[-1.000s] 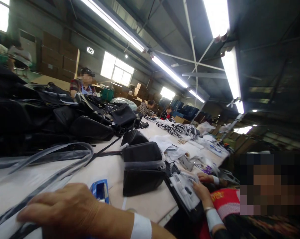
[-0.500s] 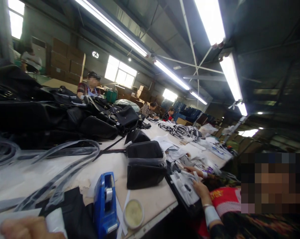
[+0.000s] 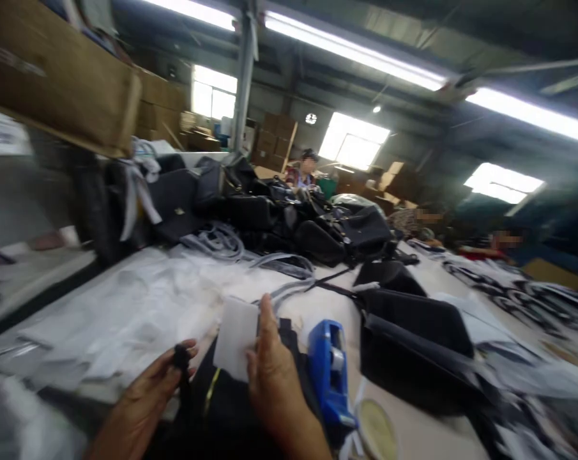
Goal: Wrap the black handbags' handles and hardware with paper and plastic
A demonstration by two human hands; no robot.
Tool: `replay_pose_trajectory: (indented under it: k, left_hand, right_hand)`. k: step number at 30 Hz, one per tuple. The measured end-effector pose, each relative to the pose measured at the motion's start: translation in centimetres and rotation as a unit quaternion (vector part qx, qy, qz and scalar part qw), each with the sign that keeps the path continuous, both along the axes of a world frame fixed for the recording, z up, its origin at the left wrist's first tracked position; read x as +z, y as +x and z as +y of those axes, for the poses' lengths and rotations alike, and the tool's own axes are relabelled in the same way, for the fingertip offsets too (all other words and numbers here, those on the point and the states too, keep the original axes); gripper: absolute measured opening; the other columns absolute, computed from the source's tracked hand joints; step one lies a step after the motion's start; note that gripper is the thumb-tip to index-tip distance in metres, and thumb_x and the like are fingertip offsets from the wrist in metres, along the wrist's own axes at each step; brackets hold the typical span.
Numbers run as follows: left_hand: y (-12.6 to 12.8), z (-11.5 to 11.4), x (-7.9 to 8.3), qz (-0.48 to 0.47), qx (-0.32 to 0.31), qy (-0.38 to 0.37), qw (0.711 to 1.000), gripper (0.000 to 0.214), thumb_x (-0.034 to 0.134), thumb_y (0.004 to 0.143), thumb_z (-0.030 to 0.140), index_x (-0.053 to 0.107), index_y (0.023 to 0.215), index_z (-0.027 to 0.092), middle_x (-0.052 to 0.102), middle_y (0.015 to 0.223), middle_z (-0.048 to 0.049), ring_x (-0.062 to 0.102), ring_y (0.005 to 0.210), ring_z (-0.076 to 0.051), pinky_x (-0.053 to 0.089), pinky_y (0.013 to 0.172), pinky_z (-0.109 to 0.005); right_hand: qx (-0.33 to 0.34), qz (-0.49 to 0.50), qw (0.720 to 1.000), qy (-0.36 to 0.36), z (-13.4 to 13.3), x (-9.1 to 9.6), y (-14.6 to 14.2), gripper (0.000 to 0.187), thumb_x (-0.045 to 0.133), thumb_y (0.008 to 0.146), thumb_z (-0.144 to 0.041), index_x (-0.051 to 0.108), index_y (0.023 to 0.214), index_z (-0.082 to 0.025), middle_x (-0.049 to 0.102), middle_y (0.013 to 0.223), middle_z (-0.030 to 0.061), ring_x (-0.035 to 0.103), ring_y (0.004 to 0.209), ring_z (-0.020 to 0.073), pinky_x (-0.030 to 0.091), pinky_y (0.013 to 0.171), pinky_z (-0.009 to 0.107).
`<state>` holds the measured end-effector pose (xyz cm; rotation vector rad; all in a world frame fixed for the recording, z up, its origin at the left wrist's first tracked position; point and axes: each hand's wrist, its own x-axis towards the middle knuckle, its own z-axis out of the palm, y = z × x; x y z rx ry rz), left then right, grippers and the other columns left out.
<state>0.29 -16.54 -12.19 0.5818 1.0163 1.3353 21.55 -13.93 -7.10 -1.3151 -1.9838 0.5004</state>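
My left hand (image 3: 147, 393) is closed on a small black strap end (image 3: 181, 359), pinched between thumb and fingers. My right hand (image 3: 276, 370) has its fingers stretched out, the thumb beside a thin white sheet (image 3: 235, 335). That sheet lies on a black bag (image 3: 235, 409) at the table's near edge. A gold-coloured strip (image 3: 212, 388), perhaps a zipper, shows on the bag between my hands. The bag's lower part is dark and blurred.
Right of my hands stand a blue tape dispenser (image 3: 327, 377), a round tub (image 3: 377, 429) and a black boxy bag (image 3: 418, 351). White wrapping (image 3: 145, 306) covers the left side. Behind lie plastic-wrapped straps (image 3: 216, 241) and piled black bags (image 3: 250, 211). Co-workers sit beyond.
The view has swung left; the nearby co-worker at the right is out of sight. Earlier one blurred hand showed at the lower left; now both hands are over the black bag.
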Motion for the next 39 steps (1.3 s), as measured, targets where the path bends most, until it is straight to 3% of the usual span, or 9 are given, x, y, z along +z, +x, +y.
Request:
replay_pose_trajectory:
  k: [5,8,10,12,17,26,31,34,39]
  left_hand:
    - [-1.3,-1.4,0.5,-0.042,0.01,0.024,0.999,0.045,0.076,0.077,0.033,0.065,0.12,0.024,0.066,0.126,-0.0052,0.053,0.126,-0.026,0.039,0.111,-0.036]
    - [-1.1,-1.3,0.0,-0.063,0.028,0.014,0.998,0.035,0.078,0.075,0.029,0.07,0.109,0.025,0.071,0.114,-0.0034,0.06,0.117,-0.024,0.046,0.104,-0.032]
    - [-1.2,-1.2,-0.3,-0.053,0.028,0.016,0.998,0.034,0.077,0.076,0.029,0.07,0.109,0.026,0.071,0.115,-0.0031,0.059,0.118,-0.024,0.046,0.104,-0.034]
    - [-1.5,-1.2,-0.2,-0.022,0.037,0.023,0.999,0.036,0.077,0.075,0.032,0.07,0.11,0.027,0.068,0.122,-0.0034,0.053,0.126,-0.026,0.041,0.109,-0.038]
    - [-1.8,-0.9,1.4,0.107,0.089,0.054,0.989,0.031,0.082,0.066,0.036,0.075,0.095,0.025,0.051,0.143,-0.0019,0.033,0.14,-0.03,0.029,0.117,-0.036]
    - [-1.8,-1.2,1.0,0.108,0.072,0.05,0.99,0.034,0.083,0.064,0.036,0.076,0.095,0.026,0.074,0.101,-0.0015,0.064,0.105,-0.027,0.051,0.092,-0.028]
    - [-1.3,-0.7,0.6,0.164,0.087,0.072,0.98,0.033,0.077,0.072,0.038,0.074,0.102,0.027,0.071,0.115,-0.0004,0.058,0.117,-0.025,0.045,0.101,-0.026]
    - [-0.9,-0.4,0.3,0.174,0.107,0.064,0.977,0.033,0.076,0.074,0.039,0.072,0.105,0.027,0.069,0.12,0.0003,0.053,0.123,-0.026,0.043,0.104,-0.027]
    - [-0.5,-0.5,-0.2,0.132,0.079,0.044,0.987,0.035,0.076,0.074,0.04,0.071,0.106,0.026,0.073,0.112,-0.0007,0.058,0.116,-0.028,0.049,0.097,-0.029]
  right_hand:
    - [0.01,0.2,0.978,-0.059,0.0,-0.8,-5.0,0.084,0.047,0.085,-0.014,-0.001,0.153,-0.024,0.062,0.118,0.0114,0.064,0.081,0.0165,0.054,0.078,0.032]
    - [0.02,0.254,0.959,-0.126,0.0,-1.5,-6.0,0.071,0.048,0.082,-0.012,0.025,0.148,-0.023,0.065,0.088,0.0019,0.061,0.075,0.0156,0.052,0.071,0.026]
    - [0.049,0.25,0.954,-0.158,-0.1,-2.1,-6.6,0.05,0.049,0.078,-0.01,0.054,0.126,-0.022,0.065,0.084,0.001,0.061,0.077,0.0163,0.051,0.072,0.025]
    - [0.074,0.242,0.95,-0.184,-0.3,-2.4,-6.9,0.036,0.048,0.076,-0.008,0.064,0.105,-0.022,0.067,0.086,0.0019,0.063,0.081,0.0178,0.05,0.074,0.026]
    - [0.05,0.206,0.958,-0.191,-0.4,-2.4,-6.6,0.032,0.048,0.076,-0.008,0.062,0.099,-0.022,0.067,0.086,0.0014,0.062,0.077,0.0178,0.05,0.073,0.027]
    - [0.077,0.189,0.958,-0.201,-0.4,-2.1,-6.2,0.019,0.048,0.08,-0.011,0.059,0.09,-0.024,0.065,0.082,-0.0005,0.061,0.074,0.0169,0.046,0.069,0.025]
    - [0.075,0.242,0.942,-0.221,-0.6,-2.3,-5.8,0.015,0.052,0.083,-0.019,0.063,0.092,-0.024,0.067,0.088,0.0017,0.063,0.08,0.0187,0.047,0.067,0.026]
    - [0.076,0.294,0.92,-0.247,-0.5,-2.6,-5.4,0.009,0.061,0.081,-0.027,0.064,0.088,-0.023,0.066,0.085,0.0026,0.063,0.078,0.0197,0.048,0.068,0.028]
    - [0.132,0.413,0.848,-0.304,-0.2,-2.5,-5.2,0.027,0.073,0.075,-0.045,0.064,0.085,-0.021,0.063,0.079,0.0014,0.058,0.07,0.0152,0.044,0.064,0.025]
